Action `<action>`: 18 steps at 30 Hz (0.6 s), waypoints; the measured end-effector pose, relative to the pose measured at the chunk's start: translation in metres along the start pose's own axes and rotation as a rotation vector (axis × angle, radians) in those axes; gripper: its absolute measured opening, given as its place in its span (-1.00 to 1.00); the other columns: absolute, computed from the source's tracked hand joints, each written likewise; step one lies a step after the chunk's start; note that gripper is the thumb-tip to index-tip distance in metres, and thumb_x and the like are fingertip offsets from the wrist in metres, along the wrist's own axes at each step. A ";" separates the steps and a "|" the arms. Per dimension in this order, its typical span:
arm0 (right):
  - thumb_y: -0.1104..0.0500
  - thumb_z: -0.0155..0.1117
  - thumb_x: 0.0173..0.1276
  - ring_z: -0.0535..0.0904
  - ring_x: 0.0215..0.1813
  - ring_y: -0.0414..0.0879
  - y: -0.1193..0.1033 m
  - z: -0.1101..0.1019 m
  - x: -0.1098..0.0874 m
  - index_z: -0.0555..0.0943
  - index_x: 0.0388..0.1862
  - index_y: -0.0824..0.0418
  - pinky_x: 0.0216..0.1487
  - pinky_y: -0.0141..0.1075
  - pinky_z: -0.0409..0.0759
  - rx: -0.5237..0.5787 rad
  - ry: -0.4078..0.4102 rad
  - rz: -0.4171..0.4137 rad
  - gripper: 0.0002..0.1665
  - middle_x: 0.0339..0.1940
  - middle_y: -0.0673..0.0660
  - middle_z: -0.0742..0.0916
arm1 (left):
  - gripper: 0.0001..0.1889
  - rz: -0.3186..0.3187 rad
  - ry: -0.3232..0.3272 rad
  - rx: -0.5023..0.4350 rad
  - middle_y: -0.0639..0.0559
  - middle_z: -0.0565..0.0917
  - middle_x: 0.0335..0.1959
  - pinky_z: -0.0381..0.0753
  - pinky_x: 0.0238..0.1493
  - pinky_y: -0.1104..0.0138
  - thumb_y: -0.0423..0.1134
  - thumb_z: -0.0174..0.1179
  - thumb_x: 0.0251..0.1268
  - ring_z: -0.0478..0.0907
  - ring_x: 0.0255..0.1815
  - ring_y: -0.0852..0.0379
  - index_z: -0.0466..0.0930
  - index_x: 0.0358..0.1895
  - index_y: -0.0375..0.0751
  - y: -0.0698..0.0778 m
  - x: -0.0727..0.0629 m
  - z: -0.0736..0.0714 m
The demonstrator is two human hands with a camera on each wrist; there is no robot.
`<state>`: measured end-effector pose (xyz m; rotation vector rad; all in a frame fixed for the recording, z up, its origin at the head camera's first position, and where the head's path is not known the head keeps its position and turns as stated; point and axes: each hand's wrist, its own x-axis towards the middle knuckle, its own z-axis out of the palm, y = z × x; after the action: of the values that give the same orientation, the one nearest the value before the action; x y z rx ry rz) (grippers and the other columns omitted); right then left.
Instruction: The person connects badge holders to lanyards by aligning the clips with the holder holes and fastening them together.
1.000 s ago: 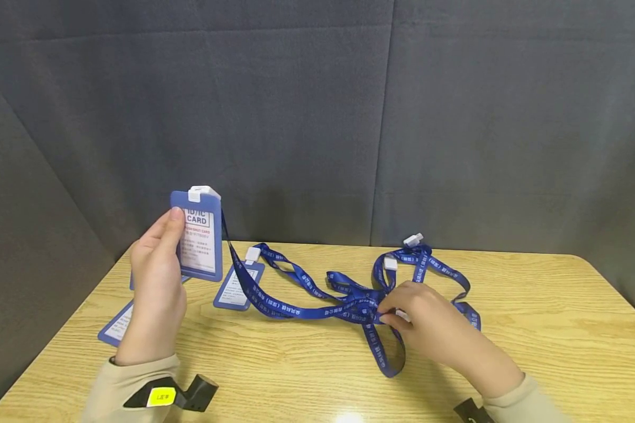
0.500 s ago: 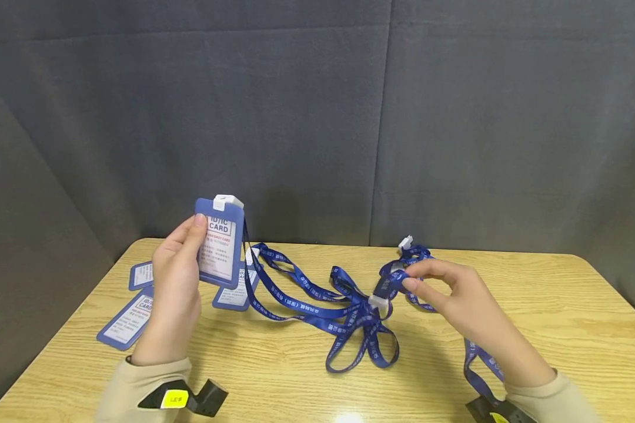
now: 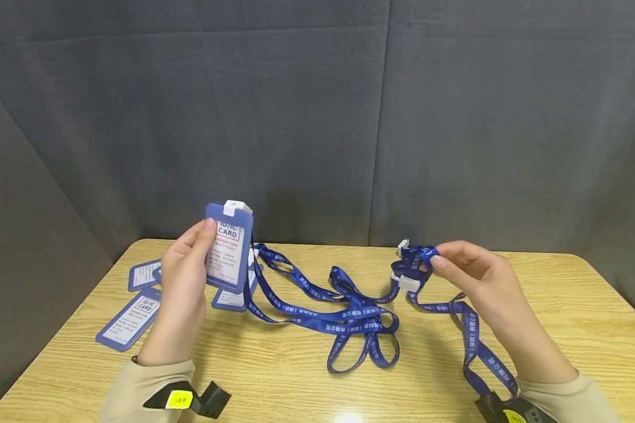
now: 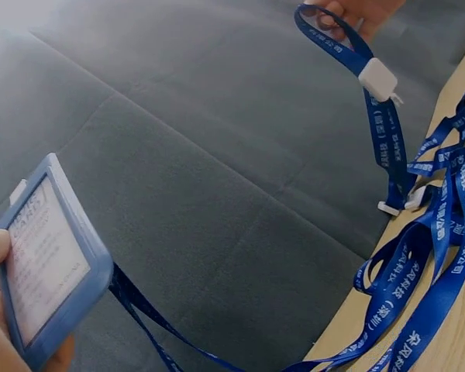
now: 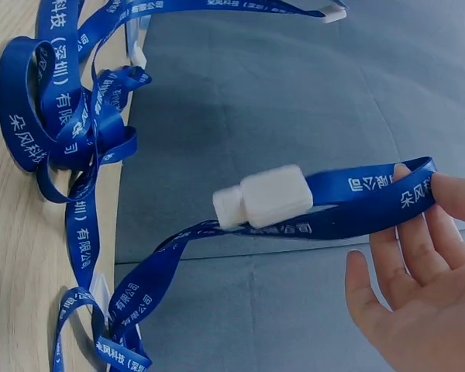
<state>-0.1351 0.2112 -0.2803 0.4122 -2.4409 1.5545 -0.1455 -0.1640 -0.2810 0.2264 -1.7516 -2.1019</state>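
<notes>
Thumb in front and fingers behind, my left hand [image 3: 182,279] grips a blue ID card holder [image 3: 227,249] raised above the table. A white clip tops the holder, and its blue lanyard [image 3: 291,314] runs down to the straps on the table. Between thumb and fingers, my right hand [image 3: 487,276] pinches a loop of another blue lanyard [image 5: 372,205]. From that loop hangs a white plastic clip [image 5: 275,198], with no card holder on it. Below the right hand, more strap [image 3: 471,338] trails towards the right wrist.
On the table's left lie several more blue card holders [image 3: 132,317], one partly behind the left hand. Another card holder [image 3: 230,299] is half hidden by the held one. Crossed lanyard loops [image 3: 349,346] lie mid-table [image 3: 275,376]. A grey curtain [image 3: 317,129] stands behind.
My right hand has drawn a lanyard loop with its white clip out of the pile, moving right and up. My left hand has shifted right and slightly down with the card holder.
</notes>
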 end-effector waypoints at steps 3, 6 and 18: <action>0.09 0.24 0.48 0.62 0.01 -0.25 0.000 0.001 0.000 0.64 -0.01 0.21 0.03 -0.48 0.48 -0.013 -0.005 0.000 -0.76 -0.18 -0.11 0.76 | -0.54 -0.041 -0.069 0.079 0.25 0.64 -0.41 0.46 -0.23 0.44 0.00 0.10 0.49 0.50 -0.27 0.26 0.54 0.20 -0.31 -0.004 0.002 0.000; 0.08 0.24 0.49 0.62 0.01 -0.26 0.000 0.002 0.000 0.63 -0.01 0.24 0.03 -0.48 0.48 -0.030 -0.005 0.004 -0.73 -0.18 -0.12 0.75 | -0.49 -0.085 -0.159 0.172 0.27 0.61 -0.41 0.48 -0.26 0.46 0.00 0.05 0.53 0.50 -0.30 0.31 0.47 0.29 -0.35 -0.009 0.006 -0.001; 0.09 0.23 0.49 0.62 0.00 -0.27 0.001 0.005 0.001 0.63 -0.02 0.30 0.02 -0.47 0.49 -0.045 -0.002 -0.015 -0.71 -0.21 -0.09 0.77 | -0.45 -0.221 -0.349 0.291 -0.30 0.54 0.21 0.56 -0.32 0.43 -0.34 -0.01 0.52 0.58 -0.32 0.31 0.15 0.49 -0.40 -0.037 0.011 0.003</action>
<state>-0.1367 0.2071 -0.2832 0.4236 -2.4629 1.4913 -0.1639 -0.1604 -0.3153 0.1444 -2.3378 -2.1273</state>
